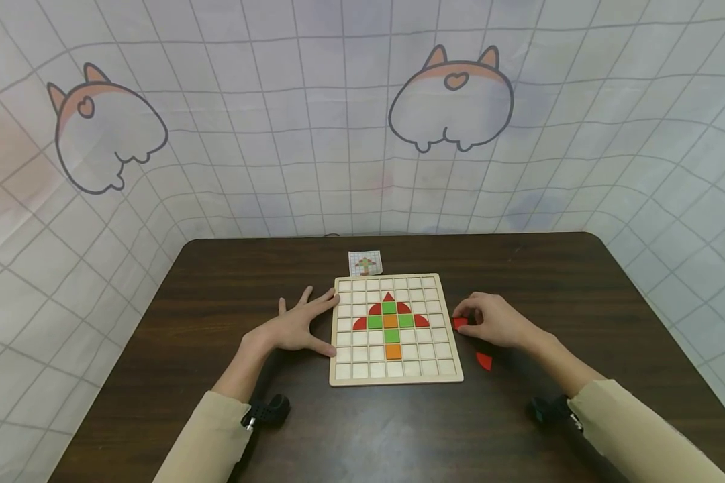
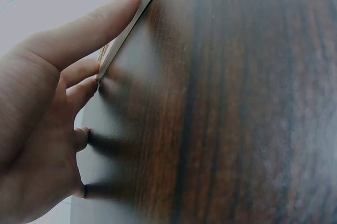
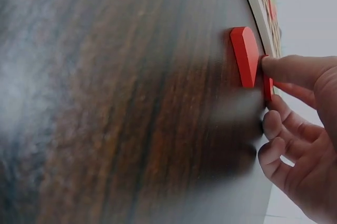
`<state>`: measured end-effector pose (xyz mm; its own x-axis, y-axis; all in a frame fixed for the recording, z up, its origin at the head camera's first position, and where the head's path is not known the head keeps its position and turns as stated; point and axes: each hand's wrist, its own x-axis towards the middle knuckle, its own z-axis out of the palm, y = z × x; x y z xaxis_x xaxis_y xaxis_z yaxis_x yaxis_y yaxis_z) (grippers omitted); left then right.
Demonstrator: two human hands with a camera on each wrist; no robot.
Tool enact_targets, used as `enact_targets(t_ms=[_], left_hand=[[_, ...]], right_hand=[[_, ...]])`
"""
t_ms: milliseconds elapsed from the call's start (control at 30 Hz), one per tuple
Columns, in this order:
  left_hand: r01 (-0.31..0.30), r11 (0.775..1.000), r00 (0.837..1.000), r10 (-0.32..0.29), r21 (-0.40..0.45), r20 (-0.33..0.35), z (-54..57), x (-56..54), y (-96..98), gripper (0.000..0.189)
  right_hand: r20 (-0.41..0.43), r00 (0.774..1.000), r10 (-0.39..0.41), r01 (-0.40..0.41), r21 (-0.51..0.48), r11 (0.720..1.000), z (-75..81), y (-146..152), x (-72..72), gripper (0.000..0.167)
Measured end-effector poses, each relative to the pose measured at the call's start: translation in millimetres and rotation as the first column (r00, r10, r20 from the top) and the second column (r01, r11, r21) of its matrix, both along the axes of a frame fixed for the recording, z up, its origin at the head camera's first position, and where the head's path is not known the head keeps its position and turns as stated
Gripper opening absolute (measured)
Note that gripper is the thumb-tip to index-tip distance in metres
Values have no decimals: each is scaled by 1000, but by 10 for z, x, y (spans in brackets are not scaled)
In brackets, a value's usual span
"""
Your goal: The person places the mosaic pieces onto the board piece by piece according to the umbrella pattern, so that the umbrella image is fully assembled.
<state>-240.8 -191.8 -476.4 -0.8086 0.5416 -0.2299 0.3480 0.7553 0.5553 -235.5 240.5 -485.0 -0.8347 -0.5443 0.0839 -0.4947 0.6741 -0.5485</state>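
A wooden grid board (image 1: 347,372) lies on the table, with red, green and orange tiles set in its squares as a rocket-like figure. My left hand (image 1: 296,325) spreads its fingers at the board's left edge, thumb and fingertips touching the rim, as the left wrist view also shows. Just right of the board, my right hand (image 1: 497,320) pinches a red tile (image 1: 460,323) between thumb and fingers, low at the tabletop. Nearer to me lies another red tile (image 1: 484,361) with a curved side, seen also in the right wrist view as a loose red piece (image 3: 245,56).
A small pattern card (image 1: 365,263) with a similar coloured figure lies behind the board, against its far edge. Dark wood makes up the table (image 1: 229,268). A white grid-patterned curtain (image 1: 314,134) stands behind it and at both sides.
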Motion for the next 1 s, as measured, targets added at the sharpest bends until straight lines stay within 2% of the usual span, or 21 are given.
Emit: enact_targets(t_ms=[200, 467, 733, 1000], left_hand=[[2, 1000, 1000, -2, -3, 2, 5, 1, 4, 111], [-1, 1000, 1000, 1, 0, 5, -5, 0, 0, 111], [3, 1000, 1000, -3, 3, 0, -18, -11, -5, 111], [2, 1000, 1000, -2, -2, -1, -2, -2, 1, 111]], right_hand=[[8, 1000, 8, -8, 4, 1000, 3, 29, 17, 21], [46, 999, 8, -6, -39, 999, -11, 48, 18, 22], [54, 998, 41, -39, -48, 998, -49, 61, 2, 23], [98, 995, -6, 9, -31, 999, -80, 123, -49, 26]])
